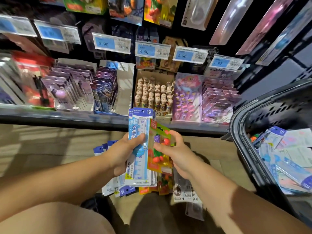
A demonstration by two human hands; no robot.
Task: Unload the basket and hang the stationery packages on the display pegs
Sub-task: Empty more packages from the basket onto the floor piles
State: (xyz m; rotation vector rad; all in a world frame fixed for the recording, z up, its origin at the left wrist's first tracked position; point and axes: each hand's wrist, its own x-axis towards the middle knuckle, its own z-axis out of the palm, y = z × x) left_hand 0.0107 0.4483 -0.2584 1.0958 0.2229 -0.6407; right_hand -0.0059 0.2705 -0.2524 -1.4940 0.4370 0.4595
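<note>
My left hand [125, 152] grips a stack of blue 15 cm ruler packages [139, 132], held upright in front of the shelf edge. My right hand [175, 152] pinches a green and yellow package of fruit-shaped erasers [159, 147], which lies against the right side of the rulers. The black basket [243, 132] stands at the right, with several more ruler packages [290, 159] lying inside it. Below my hands, a pile of loose packages [157, 188] rests on the wooden floor. Packages hang on display pegs [152, 12] above the price tags.
A shelf [67, 115] in front holds trays of purple pen packs, a box of character-topped pens [153, 93] and pink packs. Blue price tags [146, 49] line the rail above it. My knees fill the bottom of the view.
</note>
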